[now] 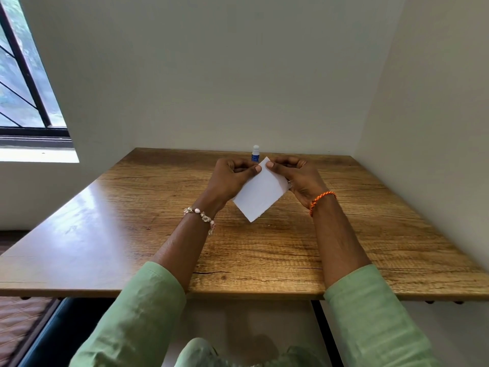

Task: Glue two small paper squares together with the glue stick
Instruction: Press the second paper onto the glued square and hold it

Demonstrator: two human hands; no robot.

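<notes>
Head view: white paper (260, 190) held above mid-desk (132, 221), tilted like a diamond, top corner pinched by left hand (232, 178) and right hand (299, 178), thumbs closed on it; one sheet or two, impossible to tell. Glue stick (255, 153) upright near the far desk edge, just beyond both hands, untouched, about equally near each; probably a short forward reach next.

Both forearms reach forward from green sleeves, hands raised side by side. The left hand (229, 178) and right hand (299, 178) each have fingers curled, thumbs pinched against forefingers, thumb tips nearly meeting.
</notes>
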